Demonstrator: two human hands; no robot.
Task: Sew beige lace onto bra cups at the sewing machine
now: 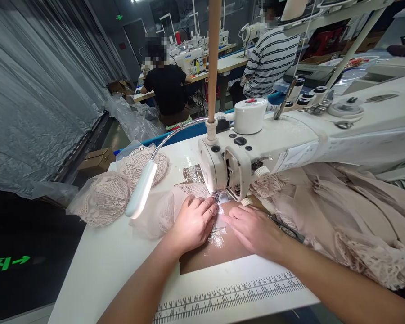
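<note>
Here, our left fingers [205, 208] and right fingers [236, 217] are bending half-open onto lace fabric [189, 191] lying beneath and between them; whether they're pinching, we cannot tell. A sewing machine [216, 168] is standing just beyond.

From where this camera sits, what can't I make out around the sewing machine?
All in the head view:
Lace cloth under the left hand: covered by that hand.
Needle tip: too small, amid glare.
Dark tool by the right forearm: partly hidden by it.
Sewing machine: far end cut off by the right edge.
</note>
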